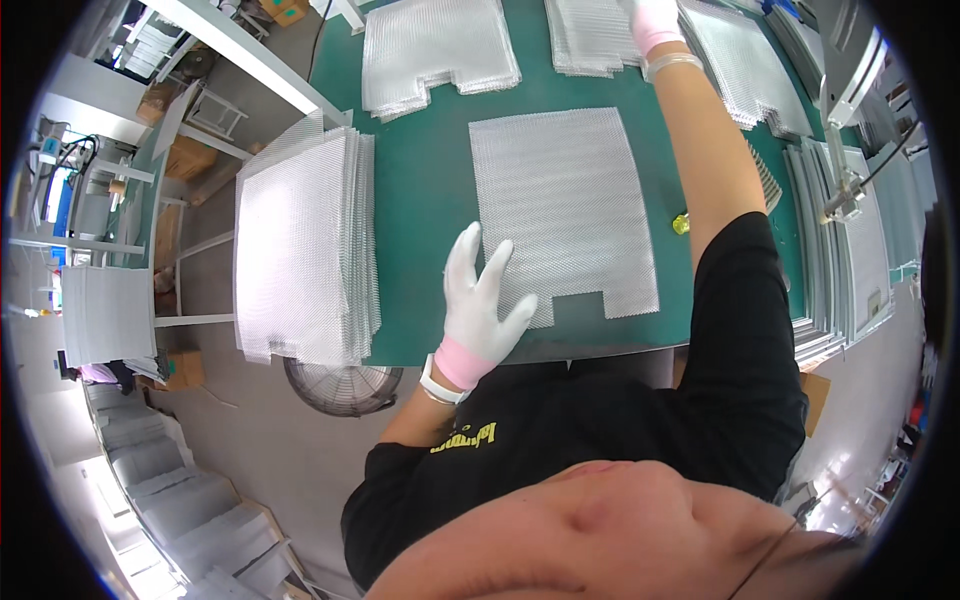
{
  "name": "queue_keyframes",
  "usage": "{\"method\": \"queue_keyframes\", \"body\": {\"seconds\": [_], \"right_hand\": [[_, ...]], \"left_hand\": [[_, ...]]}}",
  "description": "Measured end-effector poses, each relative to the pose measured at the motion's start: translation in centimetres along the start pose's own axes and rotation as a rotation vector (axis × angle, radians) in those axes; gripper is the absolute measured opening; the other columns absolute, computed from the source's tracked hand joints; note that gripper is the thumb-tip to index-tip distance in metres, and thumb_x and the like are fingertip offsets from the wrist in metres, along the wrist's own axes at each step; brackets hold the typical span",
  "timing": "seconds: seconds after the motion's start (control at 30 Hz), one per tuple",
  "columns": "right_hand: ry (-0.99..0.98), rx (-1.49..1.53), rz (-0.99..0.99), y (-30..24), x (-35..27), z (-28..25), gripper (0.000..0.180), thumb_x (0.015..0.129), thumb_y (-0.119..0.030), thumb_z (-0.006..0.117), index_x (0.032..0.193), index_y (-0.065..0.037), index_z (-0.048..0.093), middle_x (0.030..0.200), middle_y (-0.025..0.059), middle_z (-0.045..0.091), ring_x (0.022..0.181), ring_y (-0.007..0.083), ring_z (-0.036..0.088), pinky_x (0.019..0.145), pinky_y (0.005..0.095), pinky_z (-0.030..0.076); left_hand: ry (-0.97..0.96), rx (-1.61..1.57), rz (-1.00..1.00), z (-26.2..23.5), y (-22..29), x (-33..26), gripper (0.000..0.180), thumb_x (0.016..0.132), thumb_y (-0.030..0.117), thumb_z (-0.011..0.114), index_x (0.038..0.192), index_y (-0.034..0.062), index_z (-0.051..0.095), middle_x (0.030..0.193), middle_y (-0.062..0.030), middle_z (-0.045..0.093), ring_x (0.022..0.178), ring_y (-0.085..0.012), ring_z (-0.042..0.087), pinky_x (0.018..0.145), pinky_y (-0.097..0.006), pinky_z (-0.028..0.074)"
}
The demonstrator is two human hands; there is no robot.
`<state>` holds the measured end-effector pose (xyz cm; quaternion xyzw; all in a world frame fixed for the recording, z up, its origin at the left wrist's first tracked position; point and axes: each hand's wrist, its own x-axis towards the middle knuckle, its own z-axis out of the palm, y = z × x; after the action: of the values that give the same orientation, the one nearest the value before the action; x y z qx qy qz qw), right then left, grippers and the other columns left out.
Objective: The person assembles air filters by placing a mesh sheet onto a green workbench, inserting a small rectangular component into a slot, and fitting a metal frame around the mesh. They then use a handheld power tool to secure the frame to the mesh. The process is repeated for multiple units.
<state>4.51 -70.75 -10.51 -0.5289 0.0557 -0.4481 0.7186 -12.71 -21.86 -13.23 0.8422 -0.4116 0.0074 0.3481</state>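
A silvery metal mesh sheet (565,210) with a notch in its near edge lies flat on the green tabletop in front of me. At its near left corner is my left hand (480,310), in a white glove with a pink cuff. Its fingers are spread, with nothing held in them; whether they touch the mesh cannot be told. My right hand (655,22), gloved the same way, reaches to the far side, beside a stack of mesh sheets (590,45). The upper picture edge cuts off its fingers.
More mesh stacks stand at the far left (435,55) and far right (745,65). A tall mesh pile (300,240) sits at the table's left edge, above a floor fan (342,388). Framed panels (850,240) lean at right, near a yellow object (681,223) on the green table (420,200).
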Motion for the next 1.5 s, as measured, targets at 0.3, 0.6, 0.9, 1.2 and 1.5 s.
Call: {"method": "queue_keyframes", "body": {"seconds": [0.3, 0.6, 0.9, 1.2, 1.5], "right_hand": [[-0.002, 0.145, -0.091, -11.4, -8.3, 0.3, 0.042, 0.096, -0.007, 0.065, 0.137, -0.001, 0.057, 0.119, 0.0049, 0.061, 0.103, 0.0166, 0.060, 0.094, 0.0323, 0.052], [0.066, -0.088, 0.229, -7.0, -15.8, -0.9, 0.044, 0.093, -0.004, 0.071, 0.134, 0.000, 0.056, 0.130, 0.0118, 0.062, 0.109, 0.0225, 0.066, 0.092, 0.0341, 0.058], [-0.526, -0.352, 0.480, -16.2, -24.6, -1.2, 0.066, 0.098, -0.027, 0.066, 0.155, -0.005, 0.041, 0.140, 0.0142, 0.057, 0.121, 0.0216, 0.058, 0.103, 0.0356, 0.048], [-0.602, -0.202, 0.705, -21.3, -36.8, -7.6, 0.047, 0.102, -0.017, 0.060, 0.142, 0.005, 0.051, 0.134, 0.0152, 0.062, 0.125, 0.0224, 0.059, 0.109, 0.0362, 0.045], [-0.412, -0.297, 0.628, -21.2, -38.3, -7.7, 0.043, 0.104, -0.019, 0.054, 0.140, 0.005, 0.054, 0.128, 0.0148, 0.066, 0.120, 0.0199, 0.061, 0.104, 0.0333, 0.047]], "left_hand": [[-0.162, -0.455, 0.089, 3.0, 0.5, 2.8, 0.045, 0.091, 0.018, 0.068, 0.130, -0.0028, 0.060, 0.150, -0.0266, 0.046, 0.137, -0.0415, 0.047, 0.115, -0.050, 0.037], [-0.337, -2.073, -0.417, 9.7, 2.5, 30.1, 0.064, 0.103, 0.050, 0.051, 0.141, -0.0022, 0.050, 0.150, -0.0185, 0.049, 0.136, -0.0354, 0.048, 0.116, -0.050, 0.036], [-0.061, -0.749, 0.196, 10.6, -6.8, 43.4, 0.038, 0.101, 0.021, 0.060, 0.132, 0.0000, 0.059, 0.124, -0.0127, 0.067, 0.108, -0.0280, 0.066, 0.091, -0.040, 0.054], [-0.089, -0.773, 0.281, 5.7, -6.1, 46.0, 0.029, 0.103, 0.022, 0.055, 0.126, 0.0049, 0.063, 0.116, -0.0081, 0.067, 0.108, -0.0222, 0.061, 0.094, -0.036, 0.052], [-0.076, -1.430, -0.050, 4.9, -7.7, 43.7, 0.036, 0.101, 0.020, 0.063, 0.134, 0.0061, 0.058, 0.115, -0.0073, 0.066, 0.098, -0.0239, 0.065, 0.082, -0.040, 0.058]]}}
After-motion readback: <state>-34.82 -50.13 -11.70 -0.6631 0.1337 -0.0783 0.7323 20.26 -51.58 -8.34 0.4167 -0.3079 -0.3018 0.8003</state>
